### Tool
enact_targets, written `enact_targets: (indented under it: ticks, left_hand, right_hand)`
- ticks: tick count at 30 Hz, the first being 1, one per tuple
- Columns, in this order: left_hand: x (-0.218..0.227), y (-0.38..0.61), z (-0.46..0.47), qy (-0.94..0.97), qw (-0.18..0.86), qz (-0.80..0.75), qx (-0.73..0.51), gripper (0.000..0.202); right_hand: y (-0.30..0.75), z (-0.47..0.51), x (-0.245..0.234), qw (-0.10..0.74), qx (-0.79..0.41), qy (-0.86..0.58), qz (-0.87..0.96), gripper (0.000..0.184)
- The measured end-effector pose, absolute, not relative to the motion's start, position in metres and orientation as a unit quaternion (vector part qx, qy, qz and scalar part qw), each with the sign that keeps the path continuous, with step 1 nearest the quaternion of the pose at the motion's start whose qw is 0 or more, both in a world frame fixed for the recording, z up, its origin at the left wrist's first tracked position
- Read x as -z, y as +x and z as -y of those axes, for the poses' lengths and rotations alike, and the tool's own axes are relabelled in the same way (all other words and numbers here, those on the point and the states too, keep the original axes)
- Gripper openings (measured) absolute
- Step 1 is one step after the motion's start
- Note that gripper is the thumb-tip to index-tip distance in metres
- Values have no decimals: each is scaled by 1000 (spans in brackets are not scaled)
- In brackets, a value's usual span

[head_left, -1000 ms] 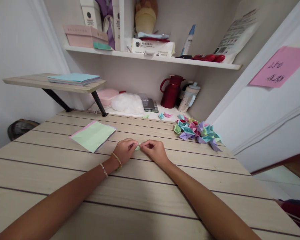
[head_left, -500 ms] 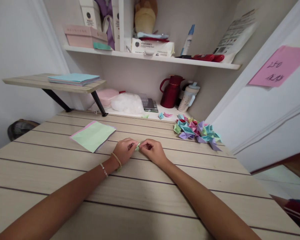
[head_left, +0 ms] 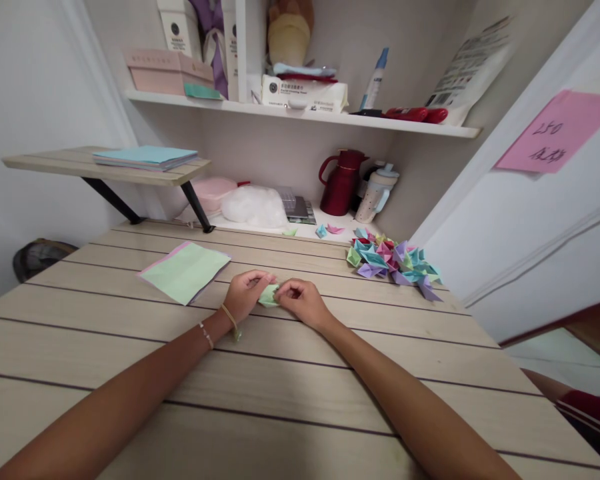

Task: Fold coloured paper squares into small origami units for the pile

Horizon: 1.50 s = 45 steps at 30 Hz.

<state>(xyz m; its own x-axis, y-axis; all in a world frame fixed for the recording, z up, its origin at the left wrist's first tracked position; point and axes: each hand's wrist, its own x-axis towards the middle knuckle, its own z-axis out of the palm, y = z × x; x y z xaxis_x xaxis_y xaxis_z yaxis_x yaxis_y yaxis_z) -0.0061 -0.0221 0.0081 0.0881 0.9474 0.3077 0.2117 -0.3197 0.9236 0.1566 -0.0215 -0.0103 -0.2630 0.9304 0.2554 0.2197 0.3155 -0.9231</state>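
Between my two hands, just above the wooden desk, is a small folded piece of light green paper. My left hand pinches its left side, thumb and fingers closed on the edge. My right hand has its fingertips closed at the paper's right edge. Part of the paper is hidden behind the fingers, so its exact folds cannot be made out. Left of my hands lies a stack of square paper sheets, light green on top with pink showing at one edge.
Folded paper boats in several colours are heaped at the back right. A raised wooden stand at the left carries blue paper. Behind the desk stand a dark red jug and a pale bottle. A person's leg shows at lower right.
The green paper now shows a wider, flatter face between my hands; before, only a thin strip showed. My left hand has shifted slightly up and its fingers are more extended.
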Motion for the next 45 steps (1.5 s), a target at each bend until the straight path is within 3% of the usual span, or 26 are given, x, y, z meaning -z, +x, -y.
enact_targets:
  ticks: [7, 11, 19, 25, 33, 41, 45]
  left_hand:
    - [-8, -8, 19, 535, 528, -399, -524, 43]
    - [-6, -13, 16, 521, 589, -393, -477, 43]
    - [1, -12, 13, 560, 576, -387, -453, 35]
    - [-2, -10, 15, 570, 545, -384, -480, 24]
    - [1, -7, 15, 609, 534, -359, -464, 22]
    - [-3, -13, 17, 601, 496, -408, -477, 21]
    - [-3, -15, 13, 539, 513, -416, -522, 23]
  right_hand:
    - [164, 12, 17, 534, -462, -396, 587, 10]
    - [166, 11, 18, 538, -469, -390, 581, 12]
    - [163, 17, 13, 491, -410, -416, 647, 12]
    - [158, 22, 9, 477, -390, -432, 659, 24]
    - [158, 25, 8, 382, -295, -430, 763, 29]
    - [157, 24, 11, 421, -330, -435, 725, 26]
    - [157, 23, 11, 482, -378, -391, 687, 43]
